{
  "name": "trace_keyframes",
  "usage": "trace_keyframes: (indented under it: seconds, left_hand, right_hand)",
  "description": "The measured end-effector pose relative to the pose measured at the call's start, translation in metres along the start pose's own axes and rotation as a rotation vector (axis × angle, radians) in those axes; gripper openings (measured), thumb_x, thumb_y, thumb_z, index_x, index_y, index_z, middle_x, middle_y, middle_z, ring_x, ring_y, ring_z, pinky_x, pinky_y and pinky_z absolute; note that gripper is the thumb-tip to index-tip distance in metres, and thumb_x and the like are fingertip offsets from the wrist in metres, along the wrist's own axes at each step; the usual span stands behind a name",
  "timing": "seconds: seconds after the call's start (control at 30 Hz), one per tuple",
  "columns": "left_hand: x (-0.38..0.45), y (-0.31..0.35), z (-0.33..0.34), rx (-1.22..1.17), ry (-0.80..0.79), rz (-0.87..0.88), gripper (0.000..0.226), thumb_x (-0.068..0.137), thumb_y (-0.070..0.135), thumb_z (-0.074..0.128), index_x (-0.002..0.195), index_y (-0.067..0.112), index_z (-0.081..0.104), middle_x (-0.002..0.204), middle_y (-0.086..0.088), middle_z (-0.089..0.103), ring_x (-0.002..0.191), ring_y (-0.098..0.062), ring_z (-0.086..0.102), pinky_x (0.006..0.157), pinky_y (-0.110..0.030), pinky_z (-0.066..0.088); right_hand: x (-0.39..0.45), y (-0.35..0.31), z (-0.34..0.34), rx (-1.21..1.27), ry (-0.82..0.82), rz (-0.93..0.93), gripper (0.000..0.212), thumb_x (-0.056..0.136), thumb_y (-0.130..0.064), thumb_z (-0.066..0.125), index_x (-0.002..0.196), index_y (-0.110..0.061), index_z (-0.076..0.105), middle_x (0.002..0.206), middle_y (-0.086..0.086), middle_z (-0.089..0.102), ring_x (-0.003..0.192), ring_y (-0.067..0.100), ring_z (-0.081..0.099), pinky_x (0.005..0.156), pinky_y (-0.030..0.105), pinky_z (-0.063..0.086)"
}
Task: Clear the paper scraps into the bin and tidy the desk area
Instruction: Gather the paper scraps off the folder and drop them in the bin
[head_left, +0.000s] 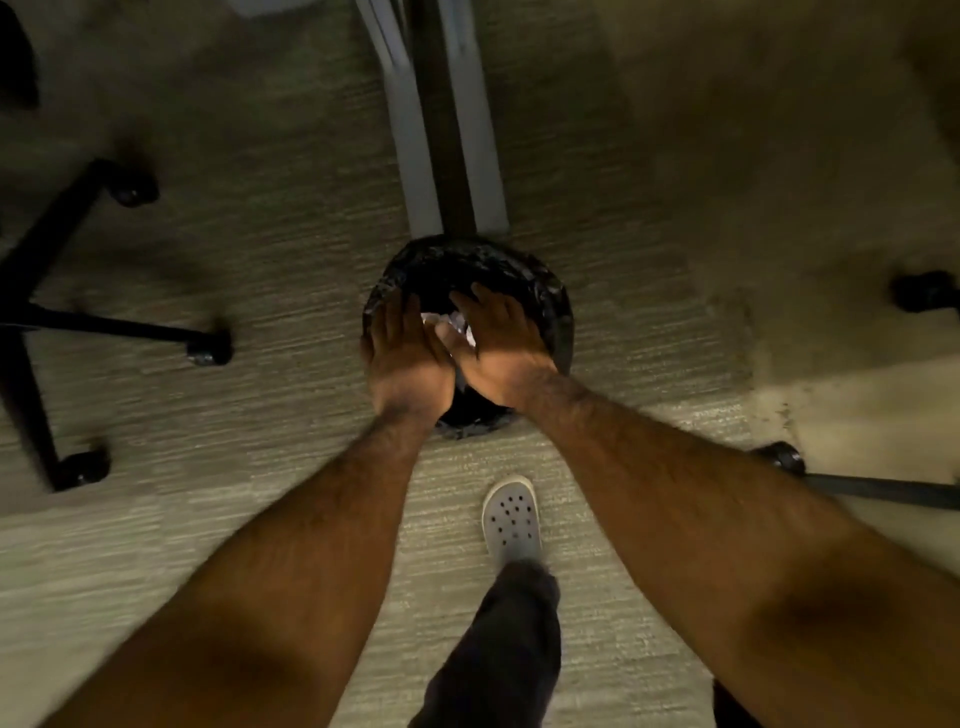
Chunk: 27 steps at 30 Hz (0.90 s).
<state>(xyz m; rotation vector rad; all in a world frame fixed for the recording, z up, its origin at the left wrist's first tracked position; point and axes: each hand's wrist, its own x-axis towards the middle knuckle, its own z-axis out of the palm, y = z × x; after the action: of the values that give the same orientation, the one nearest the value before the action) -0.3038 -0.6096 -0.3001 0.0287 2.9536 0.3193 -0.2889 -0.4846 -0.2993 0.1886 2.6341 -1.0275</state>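
- White crumpled paper scraps (457, 328) show in the head view, at the centre of the frame, between my two hands and over the mouth of the bin (550, 312).
- I judge the scraps light, soft and easily crushed, likely to drift or spill if released high; best gathered from both sides with cupped palms rather than pinched singly.
- My left hand (408, 358) sits at the bin's left rim, fingers straight and together, palm turned inward toward the paper; it curls round nothing I can see.
- My right hand (501, 348) mirrors it from the right, fingers extended and loosely spread, thumb side touching the scraps; it seems to press the paper, not clutch it.
- Black liner covers the bin, which stands on the carpet (291, 249) just below a grey table leg (415, 130) at upper centre.
- Chair bases with castors (210, 347) lie at left and right edges; a pale perforated clog (511, 517) stands below the bin.
- Blur hides how much paper already lies inside.
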Motion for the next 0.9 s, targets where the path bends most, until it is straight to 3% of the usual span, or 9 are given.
trace_keyframes:
  seconds: [0.1,0.2,0.53,0.73,0.9]
  left_hand:
    - [-0.017,-0.005,0.002,0.051,-0.044,0.120,0.064,0.095,0.038,0.021,0.147,0.003,0.027,0.157,-0.018,0.022,0.145,-0.034,0.019,0.116,-0.051,0.018]
    - [-0.028,-0.004,-0.005,0.043,-0.060,0.135,0.064,0.096,0.038,0.016,0.148,0.003,0.026,0.157,-0.018,0.020,0.146,-0.033,0.017,0.116,-0.053,0.018]
    - [-0.071,0.037,-0.067,0.030,-0.123,0.164,0.062,0.096,0.038,0.010,0.152,0.012,0.014,0.161,-0.008,0.009,0.148,-0.023,0.005,0.120,-0.045,0.005]
    - [-0.110,0.108,-0.123,-0.040,-0.172,0.276,0.062,0.096,0.040,0.007,0.151,0.015,0.020,0.161,-0.003,0.007,0.148,-0.017,-0.002,0.119,-0.039,-0.003]
    - [-0.134,0.193,-0.174,-0.100,-0.169,0.407,0.068,0.093,0.042,0.004,0.147,0.013,0.033,0.160,-0.004,0.017,0.148,-0.019,0.009,0.119,-0.039,-0.001]
  right_hand:
    - [-0.006,0.003,0.006,-0.109,-0.104,-0.052,0.067,0.092,-0.065,0.021,0.150,-0.032,0.018,0.162,0.001,0.010,0.148,0.024,0.003,0.117,0.051,0.010]
    - [-0.016,0.004,0.003,-0.177,-0.133,-0.081,0.068,0.093,-0.064,0.016,0.152,-0.029,0.011,0.162,0.002,0.004,0.148,0.024,-0.004,0.118,0.052,0.006]
    - [-0.075,-0.015,-0.065,-0.163,-0.032,-0.038,0.073,0.092,-0.065,0.013,0.152,-0.023,0.016,0.161,0.006,0.013,0.148,0.024,0.004,0.119,0.044,0.006]
    - [-0.135,-0.019,-0.143,-0.100,0.076,0.064,0.079,0.087,-0.068,0.006,0.150,-0.023,0.021,0.160,0.003,0.018,0.148,0.019,0.005,0.118,0.041,0.002]
    - [-0.187,-0.014,-0.223,-0.052,0.237,0.170,0.079,0.087,-0.068,0.009,0.149,-0.022,0.026,0.158,0.002,0.026,0.147,0.019,0.013,0.118,0.041,0.009]
